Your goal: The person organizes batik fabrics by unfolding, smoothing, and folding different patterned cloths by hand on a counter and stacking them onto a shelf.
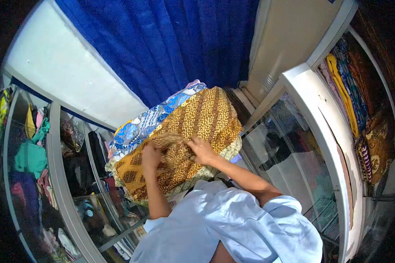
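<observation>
A brown and gold patterned cloth (pixel 206 114) lies spread over a pile, its middle gathered in folds between my hands. My left hand (pixel 151 155) is on the cloth's left part, its fingers partly hidden by the folds. My right hand (pixel 200 150) touches the cloth to the right of the gathered folds, its fingertips pressed on the fabric. Under the brown cloth, at the upper left, a blue and white patterned cloth (pixel 142 125) shows. A pale yellowish border of cloth sticks out along the lower right edge.
A blue curtain (pixel 175 39) hangs behind the pile. Glass cabinets with folded clothes stand at the left (pixel 55 153) and right (pixel 311 87). Patterned cloths and a yellow cloth (pixel 341 92) hang at the far right. A white panel (pixel 74 65) is at the upper left.
</observation>
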`<state>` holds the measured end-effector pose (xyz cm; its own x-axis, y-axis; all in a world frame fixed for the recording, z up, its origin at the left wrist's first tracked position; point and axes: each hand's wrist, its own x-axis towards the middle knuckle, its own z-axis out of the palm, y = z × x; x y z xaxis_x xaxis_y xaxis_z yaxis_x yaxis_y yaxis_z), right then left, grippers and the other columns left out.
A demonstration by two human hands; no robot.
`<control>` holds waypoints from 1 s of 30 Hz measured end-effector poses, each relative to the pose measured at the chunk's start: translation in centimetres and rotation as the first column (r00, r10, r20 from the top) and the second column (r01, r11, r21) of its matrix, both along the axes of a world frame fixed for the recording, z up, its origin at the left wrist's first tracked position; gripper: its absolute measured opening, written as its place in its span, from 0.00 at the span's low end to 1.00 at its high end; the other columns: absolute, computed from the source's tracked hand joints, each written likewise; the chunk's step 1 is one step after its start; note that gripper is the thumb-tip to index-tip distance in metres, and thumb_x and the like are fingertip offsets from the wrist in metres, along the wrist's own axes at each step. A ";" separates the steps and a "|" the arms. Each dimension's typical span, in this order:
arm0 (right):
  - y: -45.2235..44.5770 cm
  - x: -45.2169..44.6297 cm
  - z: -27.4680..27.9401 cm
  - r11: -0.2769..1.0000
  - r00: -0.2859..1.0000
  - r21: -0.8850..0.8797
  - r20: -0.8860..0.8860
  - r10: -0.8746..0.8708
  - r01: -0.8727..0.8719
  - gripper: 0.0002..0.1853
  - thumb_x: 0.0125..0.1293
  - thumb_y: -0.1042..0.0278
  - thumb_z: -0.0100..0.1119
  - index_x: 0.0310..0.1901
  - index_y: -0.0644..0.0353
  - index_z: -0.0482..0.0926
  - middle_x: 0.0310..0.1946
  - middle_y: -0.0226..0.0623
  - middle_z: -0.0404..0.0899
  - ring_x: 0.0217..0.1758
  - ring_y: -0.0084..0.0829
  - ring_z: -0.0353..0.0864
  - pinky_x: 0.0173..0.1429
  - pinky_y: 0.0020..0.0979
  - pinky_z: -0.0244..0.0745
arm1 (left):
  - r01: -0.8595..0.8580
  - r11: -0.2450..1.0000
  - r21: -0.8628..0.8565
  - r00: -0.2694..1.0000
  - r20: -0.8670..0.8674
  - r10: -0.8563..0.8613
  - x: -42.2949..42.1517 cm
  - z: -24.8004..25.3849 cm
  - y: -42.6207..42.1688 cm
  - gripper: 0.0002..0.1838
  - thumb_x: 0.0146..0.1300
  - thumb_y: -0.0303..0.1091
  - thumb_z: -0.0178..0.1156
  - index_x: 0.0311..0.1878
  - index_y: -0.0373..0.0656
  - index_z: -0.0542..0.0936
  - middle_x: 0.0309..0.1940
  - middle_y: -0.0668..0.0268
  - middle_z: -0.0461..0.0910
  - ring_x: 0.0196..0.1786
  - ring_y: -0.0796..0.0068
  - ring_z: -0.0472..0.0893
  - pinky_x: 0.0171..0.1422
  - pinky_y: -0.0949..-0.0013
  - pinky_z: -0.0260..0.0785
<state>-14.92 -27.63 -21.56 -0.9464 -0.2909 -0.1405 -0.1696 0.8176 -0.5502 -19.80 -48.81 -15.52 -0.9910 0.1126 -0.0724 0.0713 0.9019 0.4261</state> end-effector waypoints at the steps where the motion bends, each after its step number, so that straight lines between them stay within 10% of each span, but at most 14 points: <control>1: 1.2 0.3 -0.3 0.996 0.989 0.049 -0.132 -0.063 0.070 0.42 0.45 0.64 0.70 0.63 0.54 0.59 0.62 0.55 0.55 0.65 0.50 0.56 0.67 0.44 0.56 | -0.068 0.998 0.018 0.997 -0.039 0.068 -0.3 -0.7 -1.6 0.13 0.52 0.30 0.53 0.41 0.36 0.76 0.33 0.45 0.78 0.39 0.45 0.77 0.43 0.51 0.69; 8: 4.7 0.3 -3.0 0.906 0.899 0.043 -0.154 -0.411 0.421 0.40 0.50 0.60 0.66 0.64 0.49 0.57 0.64 0.55 0.50 0.66 0.54 0.51 0.67 0.53 0.46 | -0.277 0.941 -0.196 0.932 0.185 0.313 -1.9 -1.4 -7.8 0.20 0.53 0.43 0.59 0.45 0.40 0.73 0.40 0.42 0.76 0.44 0.41 0.75 0.48 0.50 0.67; 10: 3.8 0.4 -3.2 0.898 0.894 0.112 -0.206 -0.398 0.426 0.37 0.52 0.60 0.64 0.63 0.49 0.60 0.65 0.56 0.49 0.67 0.56 0.49 0.68 0.53 0.45 | -0.189 0.833 -0.520 0.964 -0.260 0.056 0.1 0.3 -2.0 0.29 0.47 0.47 0.65 0.51 0.42 0.71 0.49 0.43 0.71 0.54 0.42 0.69 0.56 0.51 0.63; 11: 3.4 0.4 -3.3 0.892 0.892 0.147 -0.233 -0.389 0.427 0.35 0.52 0.60 0.63 0.63 0.49 0.61 0.65 0.56 0.48 0.67 0.57 0.48 0.68 0.53 0.44 | -0.135 0.907 -0.399 0.922 -0.386 -0.033 -1.0 -3.0 -0.7 0.37 0.41 0.48 0.69 0.56 0.44 0.69 0.55 0.45 0.66 0.60 0.41 0.62 0.60 0.44 0.57; 13: 3.4 0.1 -3.8 0.886 0.864 0.054 -0.257 -0.434 0.461 0.34 0.54 0.62 0.61 0.63 0.48 0.60 0.65 0.58 0.47 0.68 0.60 0.46 0.69 0.52 0.42 | 0.286 0.955 -0.074 0.929 -0.224 -0.296 -1.8 -3.9 4.8 0.46 0.41 0.52 0.68 0.63 0.43 0.62 0.64 0.43 0.56 0.66 0.41 0.55 0.62 0.37 0.51; 16: 3.7 -0.6 -4.6 0.742 0.683 -0.203 -0.296 -0.668 0.638 0.35 0.53 0.66 0.60 0.63 0.58 0.58 0.64 0.60 0.49 0.66 0.60 0.50 0.69 0.48 0.47 | 0.449 0.883 -0.135 0.885 -0.068 -0.460 -0.6 -7.9 11.2 0.53 0.42 0.54 0.68 0.68 0.44 0.53 0.68 0.44 0.44 0.70 0.40 0.45 0.67 0.38 0.43; 19: 6.2 -2.0 -5.8 0.401 0.429 -0.535 -0.078 -0.900 0.744 0.38 0.52 0.71 0.60 0.64 0.63 0.54 0.60 0.57 0.58 0.65 0.53 0.54 0.68 0.44 0.51 | 0.462 0.869 -0.178 0.884 0.014 -0.467 0.7 -9.8 12.8 0.54 0.46 0.54 0.66 0.71 0.48 0.46 0.69 0.43 0.36 0.70 0.36 0.39 0.66 0.34 0.40; 21: 8.7 -3.6 -8.8 0.195 0.341 -0.548 0.178 -0.923 0.813 0.34 0.54 0.72 0.59 0.62 0.69 0.57 0.54 0.49 0.67 0.53 0.40 0.71 0.53 0.34 0.70 | 0.449 0.855 -0.259 0.875 -0.067 -0.480 1.4 -10.1 13.1 0.51 0.48 0.53 0.65 0.71 0.50 0.47 0.69 0.41 0.37 0.69 0.35 0.39 0.65 0.33 0.40; 26: 13.0 -6.0 -8.5 -0.204 0.185 -0.461 0.666 -0.723 0.864 0.22 0.55 0.68 0.61 0.50 0.68 0.71 0.53 0.46 0.69 0.53 0.38 0.72 0.52 0.33 0.70 | 0.450 0.855 -0.259 0.860 -0.134 -0.493 1.6 -10.7 12.8 0.33 0.60 0.44 0.55 0.69 0.57 0.56 0.69 0.45 0.39 0.69 0.34 0.41 0.66 0.34 0.42; 30: 13.8 -6.3 -0.7 -0.180 0.107 -0.262 0.795 -0.597 0.948 0.29 0.59 0.61 0.60 0.59 0.65 0.66 0.62 0.50 0.61 0.64 0.45 0.60 0.65 0.45 0.58 | 0.477 0.839 -0.260 0.837 -0.156 -0.524 1.7 -10.7 12.3 0.31 0.62 0.40 0.52 0.69 0.57 0.55 0.69 0.46 0.39 0.69 0.35 0.41 0.67 0.36 0.41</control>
<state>-21.18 -13.86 -22.22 -0.4187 0.5074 -0.7532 0.5922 -0.4762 -0.6500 -18.08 -36.54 -26.23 -0.7953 0.6036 0.0568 0.6040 0.7807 0.1600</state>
